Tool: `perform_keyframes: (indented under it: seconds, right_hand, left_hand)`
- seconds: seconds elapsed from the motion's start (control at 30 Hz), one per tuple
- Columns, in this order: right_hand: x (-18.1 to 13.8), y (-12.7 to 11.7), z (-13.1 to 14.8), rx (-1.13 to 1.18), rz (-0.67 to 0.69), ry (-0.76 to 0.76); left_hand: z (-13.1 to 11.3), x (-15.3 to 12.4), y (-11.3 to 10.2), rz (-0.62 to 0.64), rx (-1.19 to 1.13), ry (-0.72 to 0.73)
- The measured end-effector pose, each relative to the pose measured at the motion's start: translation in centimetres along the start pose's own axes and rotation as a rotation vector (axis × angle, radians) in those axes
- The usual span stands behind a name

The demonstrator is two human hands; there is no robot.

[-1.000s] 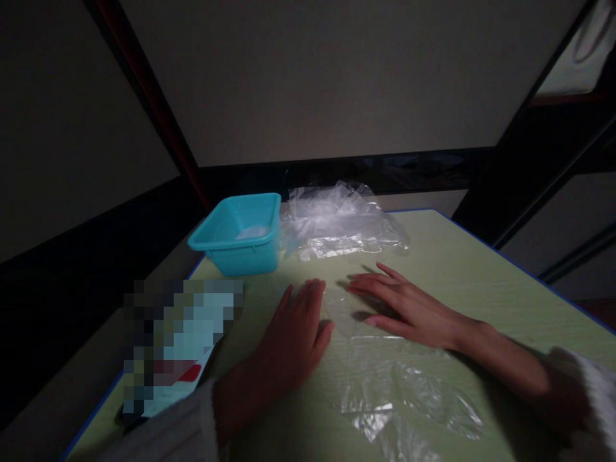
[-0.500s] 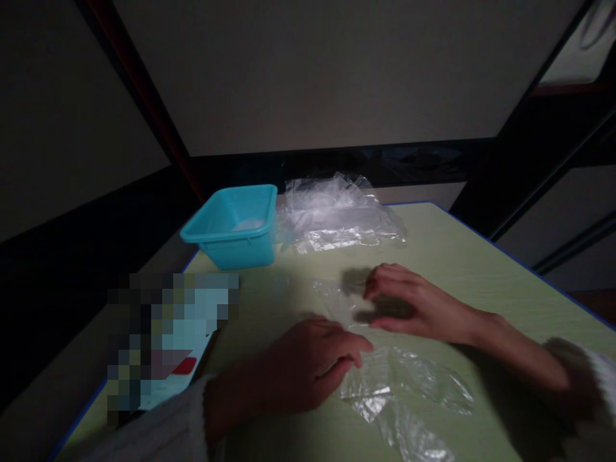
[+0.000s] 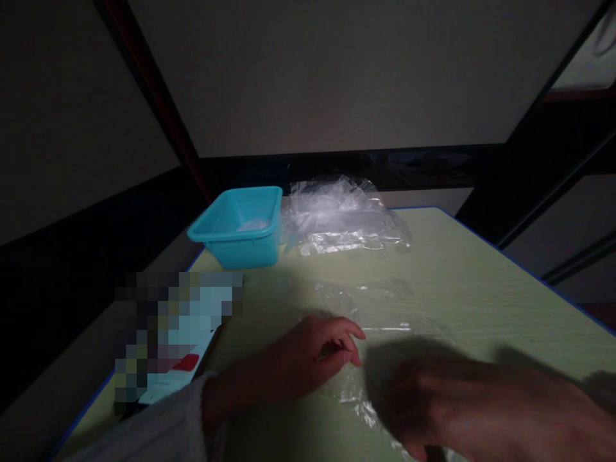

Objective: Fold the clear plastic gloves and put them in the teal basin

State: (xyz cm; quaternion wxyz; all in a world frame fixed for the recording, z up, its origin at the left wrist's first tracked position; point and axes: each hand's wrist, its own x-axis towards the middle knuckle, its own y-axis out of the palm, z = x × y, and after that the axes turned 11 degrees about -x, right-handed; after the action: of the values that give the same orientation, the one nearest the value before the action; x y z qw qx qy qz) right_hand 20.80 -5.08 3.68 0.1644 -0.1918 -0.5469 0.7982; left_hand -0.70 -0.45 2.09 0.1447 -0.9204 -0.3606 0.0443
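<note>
A thin clear plastic bag lies flattened under and between my hands, partly hidden by them. My left hand hovers over or rests at its left side, index finger stretched out and a gap showing between it and the thumb. I see nothing held in those fingers. Close to the camera, my right hand is low over the bag's near right part, back of the hand up; shadow and blur hide its fingertips. Beyond the hands, more thin clear plastic is spread on the table.
A turquoise plastic basin stands at the table's far left, something whitish inside. Beside it sits a pile of clear plastic bags. A phone-like device with a partly pixelated screen lies at left. The pale table has a blue edge.
My right hand has come nearer and down, from above the table's middle to the near right part of the bag, covering it. My left hand barely moved; its index finger has lifted away.
</note>
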Motion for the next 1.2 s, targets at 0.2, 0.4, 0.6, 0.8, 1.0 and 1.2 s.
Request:
perform_keyframes:
  seconds: [0.2,0.4,0.6,0.8,1.0,1.2]
  right_hand:
    - [-0.1,0.1,0.0,-0.020,-0.041,0.057]
    - [0.3,-1.7,-0.8,0.076,-0.098,0.012]
    - [1.3,-2.7,-2.2,0.140,-0.291,0.190]
    - [1.8,-1.7,-3.6,0.005,-0.452,0.290]
    - [2.0,-1.4,-4.1,-0.038,-0.546,0.330]
    - [2.1,-1.4,-4.1,-0.041,-0.498,0.371]
  left_hand:
    - [0.2,0.0,0.0,0.005,-0.014,-0.012]
    - [0.3,-0.1,-0.1,-0.011,0.008,-0.013]
    - [0.1,0.1,-0.1,-0.009,0.015,-0.092]
    - [0.2,0.2,0.0,-0.115,-0.006,0.016]
    - [0.0,-0.3,-0.1,-0.242,0.158,0.169]
    - [-0.6,-1.0,0.3,0.116,0.271,0.213]
